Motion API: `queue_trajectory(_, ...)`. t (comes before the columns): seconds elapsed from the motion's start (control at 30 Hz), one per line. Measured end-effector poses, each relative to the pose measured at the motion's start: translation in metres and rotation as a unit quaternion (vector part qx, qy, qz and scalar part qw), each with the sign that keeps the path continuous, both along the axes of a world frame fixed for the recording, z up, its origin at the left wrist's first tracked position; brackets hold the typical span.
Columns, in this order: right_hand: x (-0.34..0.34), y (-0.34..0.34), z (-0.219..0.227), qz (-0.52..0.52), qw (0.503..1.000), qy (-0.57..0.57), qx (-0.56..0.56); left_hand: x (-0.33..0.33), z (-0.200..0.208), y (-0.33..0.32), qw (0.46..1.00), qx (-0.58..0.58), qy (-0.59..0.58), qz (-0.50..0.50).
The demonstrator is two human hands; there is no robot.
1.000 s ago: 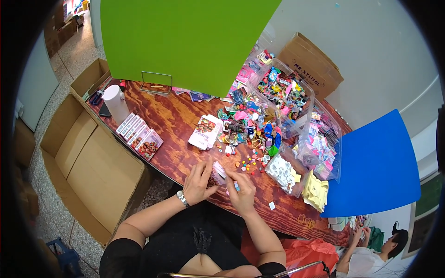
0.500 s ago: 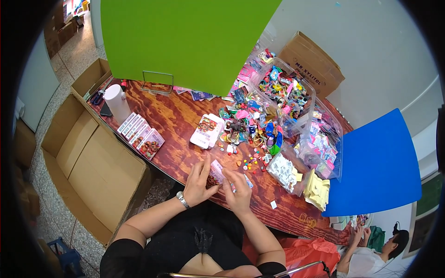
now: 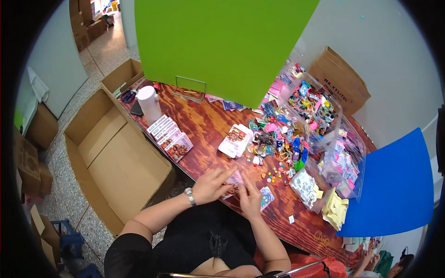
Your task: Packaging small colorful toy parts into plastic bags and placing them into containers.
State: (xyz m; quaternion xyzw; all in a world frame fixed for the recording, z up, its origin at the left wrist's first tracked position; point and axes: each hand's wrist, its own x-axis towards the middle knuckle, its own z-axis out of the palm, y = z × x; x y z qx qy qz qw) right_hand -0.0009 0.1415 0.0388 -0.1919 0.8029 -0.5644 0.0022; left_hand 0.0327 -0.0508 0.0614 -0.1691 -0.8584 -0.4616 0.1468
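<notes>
A small pink printed box (image 3: 236, 177) is between my two hands at the near edge of the table. My left hand (image 3: 211, 186) presses its fingers along the box's left side. My right hand (image 3: 250, 199) grips the right side, thumb and fingers closed on it. Part of the box is hidden by my fingers. A small printed card (image 3: 266, 197) lies just right of my right hand. Beyond my hands is a stack of flat pink cartons (image 3: 235, 140). Several filled-looking pink boxes (image 3: 178, 147) stand in a leaning row at the left table edge.
Small colourful trinkets (image 3: 278, 139) are heaped at centre right, beside clear plastic bins (image 3: 340, 109). Yellow packets (image 3: 335, 211) lie at the right. A white tumbler (image 3: 149, 104) stands at the left. An open cardboard carton (image 3: 125, 160) is beside the table. Another person's hand (image 3: 367, 259) shows lower right.
The view has swung left, so the scene sits further right in the picture. My fingers have shifted on the pink box, and the card beside my right hand shows more.
</notes>
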Motion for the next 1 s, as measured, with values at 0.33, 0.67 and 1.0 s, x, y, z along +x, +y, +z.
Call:
queue_trajectory(0.33,-0.098,-0.049,-0.02,-0.04,0.924,0.284,0.254,0.009,0.008,-0.109,0.906,-0.318,0.041,0.275)
queue_trajectory(0.67,-0.111,-0.055,-0.042,0.052,0.895,0.263,0.356,-0.013,-0.033,-0.135,0.83,-0.425,0.1,0.347)
queue_trajectory(1.0,-0.107,-0.052,-0.029,-0.007,0.935,0.276,0.223,-0.032,0.009,-0.138,0.833,-0.48,0.077,0.265)
